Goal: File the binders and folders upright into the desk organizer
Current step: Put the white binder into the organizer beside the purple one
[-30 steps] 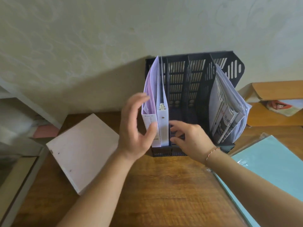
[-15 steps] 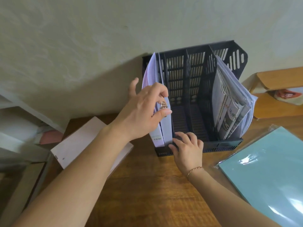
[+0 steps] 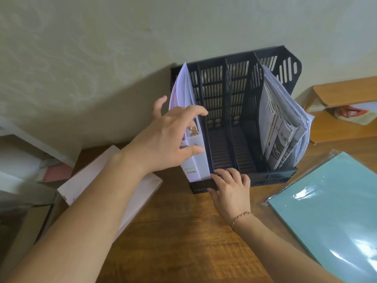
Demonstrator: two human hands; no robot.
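Note:
A black slotted desk organizer stands against the wall at the back of the wooden desk. A white ring binder stands upright in its leftmost slot, with a lilac folder beside it. My left hand clasps the binder's spine, thumb low and fingers over the top near the metal ring. My right hand lies on the organizer's front rim with its fingers curled over the edge. The two middle slots hold nothing. A bundle of papers and magazines leans in the rightmost slot.
A pale pink binder lies flat on the desk to the left, partly under my left forearm. A teal folder in a clear sleeve lies at the right. A wooden box stands behind it. A shelf unit borders the left.
My left hand has gone from beside the binder to a clasp around its spine. My right hand has drawn back from the slot to the organizer's front rim.

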